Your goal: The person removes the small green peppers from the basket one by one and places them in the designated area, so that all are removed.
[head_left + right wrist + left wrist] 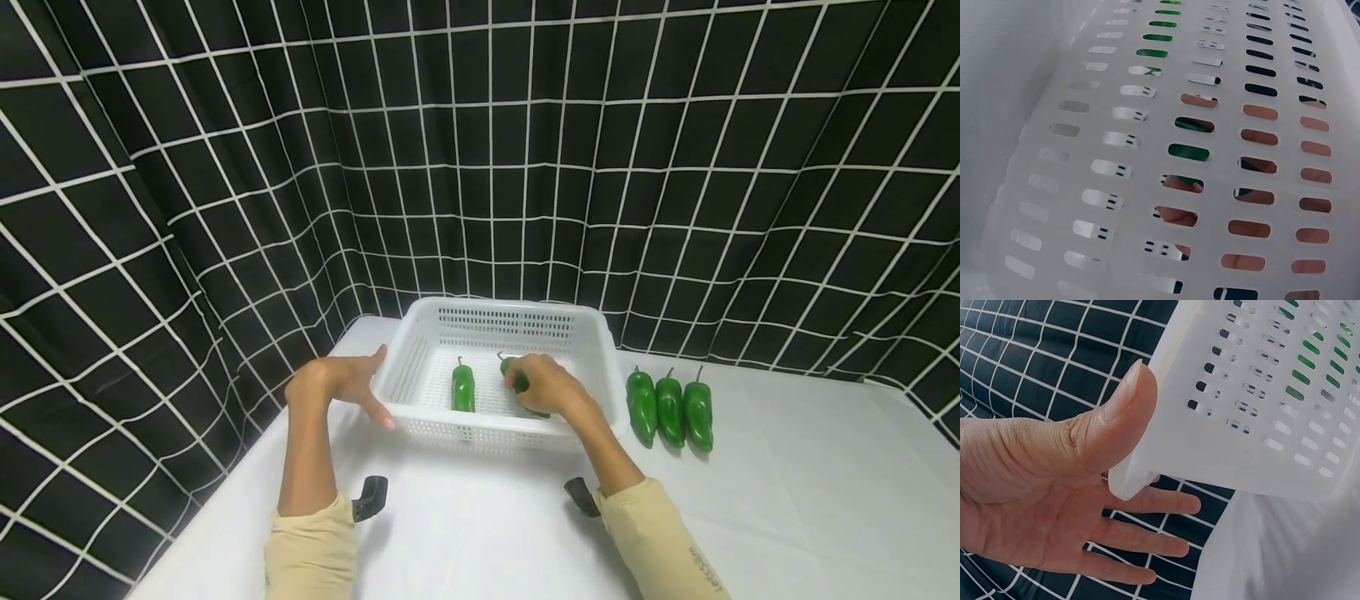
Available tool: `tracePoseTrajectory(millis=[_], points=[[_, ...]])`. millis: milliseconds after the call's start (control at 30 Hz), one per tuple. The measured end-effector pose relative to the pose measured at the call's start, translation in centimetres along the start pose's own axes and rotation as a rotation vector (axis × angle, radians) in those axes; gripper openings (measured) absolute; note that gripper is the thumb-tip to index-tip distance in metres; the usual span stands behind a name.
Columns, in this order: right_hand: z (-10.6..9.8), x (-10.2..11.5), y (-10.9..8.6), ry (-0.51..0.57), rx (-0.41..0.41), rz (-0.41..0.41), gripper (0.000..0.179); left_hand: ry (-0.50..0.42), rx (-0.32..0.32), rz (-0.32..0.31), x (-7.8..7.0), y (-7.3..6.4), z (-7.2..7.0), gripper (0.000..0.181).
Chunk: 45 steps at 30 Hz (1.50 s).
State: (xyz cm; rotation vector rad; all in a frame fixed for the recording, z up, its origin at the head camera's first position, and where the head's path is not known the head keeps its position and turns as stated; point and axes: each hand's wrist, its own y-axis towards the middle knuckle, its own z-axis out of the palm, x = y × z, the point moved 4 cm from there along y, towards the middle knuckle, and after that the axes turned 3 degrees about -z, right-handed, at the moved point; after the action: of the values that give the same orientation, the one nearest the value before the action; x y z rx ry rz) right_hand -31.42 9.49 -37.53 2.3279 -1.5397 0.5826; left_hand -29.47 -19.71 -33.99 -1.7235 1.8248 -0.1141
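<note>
A white plastic basket [495, 420] with slotted walls stands on the table. My left hand [341, 382] is at its left front corner; in the left wrist view the thumb [1129, 403] lies against the rim and the other visible fingers stretch out straight. Inside the basket, my right hand [546, 385] grips a green chili pepper [517, 375], partly covered by the fingers. Another green chili pepper [462, 388] lies to its left on the basket floor. In the right wrist view, the slotted wall [1141, 162] hides most of the right hand and the gripped pepper.
Three green chili peppers, a left one [641, 405], a middle one [670, 408] and a right one [698, 414], lie side by side right of the basket. A white cloth [465, 533] covers the table. Black curtain with white grid lines [465, 167] hangs behind.
</note>
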Motion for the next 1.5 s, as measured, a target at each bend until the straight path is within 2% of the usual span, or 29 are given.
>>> tracePoseTrajectory(millis=[267,500,967,1200,1500], points=[[-0.16,-0.42,0.13,0.054,-0.007,-0.016,0.024,0.004,-0.003,-0.018,-0.03,0.02,-0.19,0.153],[-0.18,-0.40,0.12,0.080,0.005,0.016,0.022,0.002,-0.002,0.004,-0.03,0.17,0.07,0.153],[-0.05,-0.25,0.14,0.095,0.019,-0.033,0.019,0.000,-0.005,-0.008,0.02,0.06,0.06,0.152],[-0.02,-0.19,0.14,0.070,0.027,-0.046,0.020,-0.001,-0.008,-0.016,0.08,-0.03,-0.04,0.153],[-0.38,-0.15,0.08,0.090,-0.037,-0.036,0.025,0.011,-0.014,-0.008,0.12,-0.01,0.00,0.151]])
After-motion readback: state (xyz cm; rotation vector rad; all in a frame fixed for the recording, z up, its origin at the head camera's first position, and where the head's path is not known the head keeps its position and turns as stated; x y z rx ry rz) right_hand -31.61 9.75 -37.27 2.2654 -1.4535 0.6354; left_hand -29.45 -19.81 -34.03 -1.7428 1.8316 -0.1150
